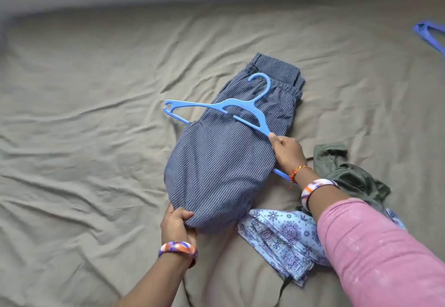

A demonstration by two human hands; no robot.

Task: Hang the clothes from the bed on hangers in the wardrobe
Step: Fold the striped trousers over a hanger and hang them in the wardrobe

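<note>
Midway, my right hand (286, 152) pinches the blue hanger (216, 109) threaded through striped trousers (216, 162) on the bed (84, 114), my left hand (177, 222) grips their fold; a floral garment (284, 234) and green garment (349, 174) wait unhung.

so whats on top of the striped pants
A blue hanger lies across them; its lower bar runs under the fabric, hidden. The right hand holds its arm.
</note>
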